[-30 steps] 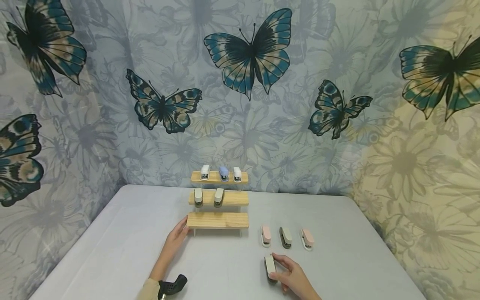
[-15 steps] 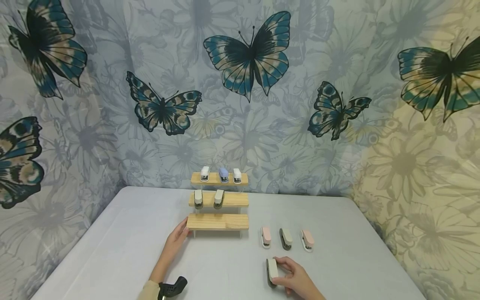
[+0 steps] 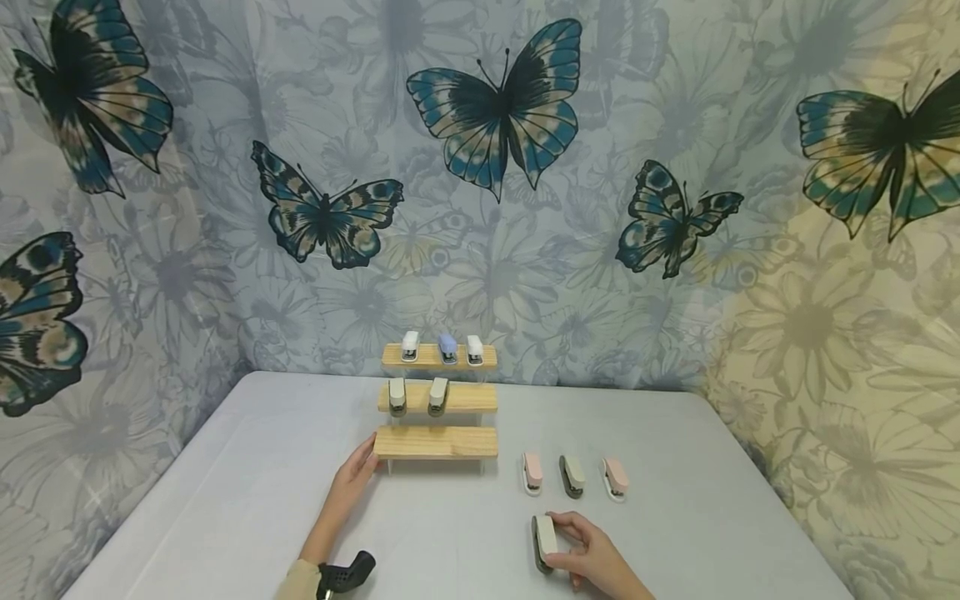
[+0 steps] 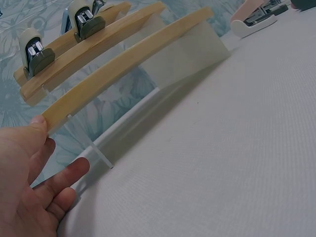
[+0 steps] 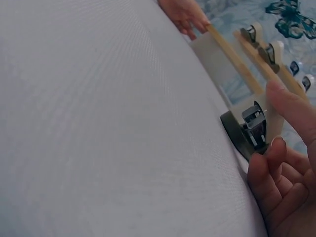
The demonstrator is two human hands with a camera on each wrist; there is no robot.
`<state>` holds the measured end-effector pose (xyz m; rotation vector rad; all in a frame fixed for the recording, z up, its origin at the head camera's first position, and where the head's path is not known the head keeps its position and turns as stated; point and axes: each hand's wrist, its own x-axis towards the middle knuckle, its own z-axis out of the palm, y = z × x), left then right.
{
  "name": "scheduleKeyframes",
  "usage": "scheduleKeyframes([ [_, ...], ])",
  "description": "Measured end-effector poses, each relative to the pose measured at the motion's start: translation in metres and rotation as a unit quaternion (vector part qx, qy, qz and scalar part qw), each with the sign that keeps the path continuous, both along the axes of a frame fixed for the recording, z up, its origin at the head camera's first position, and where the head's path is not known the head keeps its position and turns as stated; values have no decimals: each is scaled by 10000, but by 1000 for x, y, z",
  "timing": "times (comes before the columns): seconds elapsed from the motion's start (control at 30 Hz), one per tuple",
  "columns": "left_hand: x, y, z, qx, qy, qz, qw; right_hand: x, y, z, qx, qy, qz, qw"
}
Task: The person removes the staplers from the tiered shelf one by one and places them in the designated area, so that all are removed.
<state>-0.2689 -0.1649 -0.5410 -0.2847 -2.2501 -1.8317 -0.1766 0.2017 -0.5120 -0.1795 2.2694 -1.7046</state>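
Nine staplers total: three on the top shelf (image 3: 438,357), two on the middle shelf (image 3: 465,397), three in a row on the counter (image 3: 225,483), one more nearer the camera. By colour: two pink, one blue, six white or beige. One three-tier wooden rack (image 3: 436,442), bottom tier bare; two hands in view.

- The cream stapler (image 3: 543,542), lying flat on the bench (image 3: 225,500) a second ago, now stands tipped on its side.
- The right hand (image 3: 592,558) now closes its fingers round it, slightly nearer the person.
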Motion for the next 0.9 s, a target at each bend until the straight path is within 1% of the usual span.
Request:
scheduleKeyframes([
  [0.07, 0, 0, 0, -22, -27, 23, 10000, 0, 0, 0, 60, 103, -22, 9999],
  [0.23, 0, 1, 1, -103, -94, 82, 9999, 0, 1, 1, 58, 85, 53, 9999],
  [0.47, -1, 1, -1, 56, -124, 24, 9999, -1, 2, 1, -262, -123, 212, 9994],
  [0.53, -1, 1, -1, 9, -156, -28, 9999, -2, 3, 4, -320, -125, 239, 9991],
  [0.57, -1, 1, -1, 19, -183, 10, 9998, -2, 3, 6, -349, -133, 261, 9990],
  [0.63, -1, 1, -2, 10, -192, 16, 9998, -4, 3, 15, -334, 4, 288, 9990],
  [0.7, -1, 1, -1, 51, -188, -10, 9998, -6, 3, 26, -364, 247, 322, 9985],
  [0.77, -1, 2, -1, 97, -228, 53, 9997, -9, 0, 40, -394, 515, 370, 9972],
  [0.9, -2, 2, -1, 186, -314, 163, 9992, -19, -5, 62, -487, 1100, 512, 9914],
])
